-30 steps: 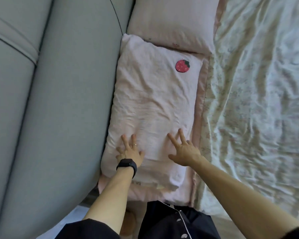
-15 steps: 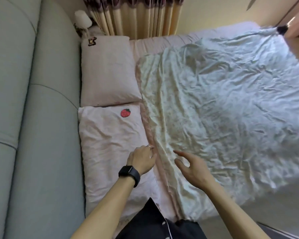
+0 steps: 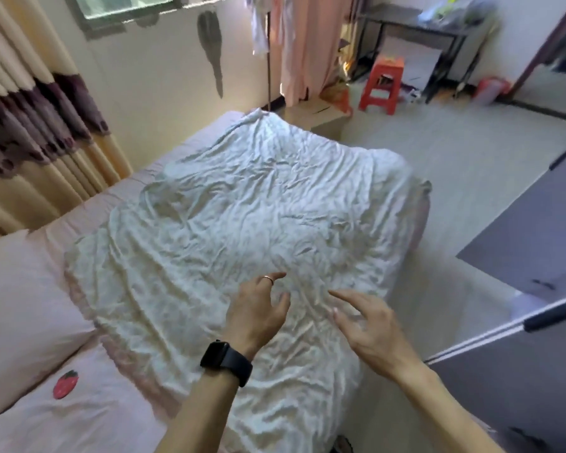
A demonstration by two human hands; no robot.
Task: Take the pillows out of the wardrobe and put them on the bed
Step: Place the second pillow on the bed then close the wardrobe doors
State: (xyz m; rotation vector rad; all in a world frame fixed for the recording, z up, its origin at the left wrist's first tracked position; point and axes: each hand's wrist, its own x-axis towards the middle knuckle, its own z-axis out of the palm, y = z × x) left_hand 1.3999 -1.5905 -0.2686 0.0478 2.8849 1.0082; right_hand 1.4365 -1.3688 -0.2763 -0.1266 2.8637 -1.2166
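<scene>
Strawberry pillow [image 3: 79, 416]: pale pink, lying flat on the bed at the near left; its long axis runs from the near left corner of the view toward the far pillow, with the red strawberry patch [image 3: 65, 384] at its far end.
Plain pillow [image 3: 17, 305]: pink, flat, just beyond the strawberry pillow and touching it, at the left edge of the view.
Bed [image 3: 190, 148]: pink sheet along the far side, a crumpled white quilt [image 3: 242, 217] covering the middle and right.
Left hand [image 3: 258, 317]: raised over the quilt, fingers loosely curled and apart, holding nothing; a ring on one finger and a black watch [image 3: 226, 358] at the wrist.
Right hand [image 3: 370, 331]: just right of the left hand, over the quilt's near right part, fingers spread, grip empty.
Pillows relative to hands: both lie well to the left of the hands, with the quilt between.
Far right: a red stool [image 3: 381, 85] on the floor beside a dark desk [image 3: 415, 26].
</scene>
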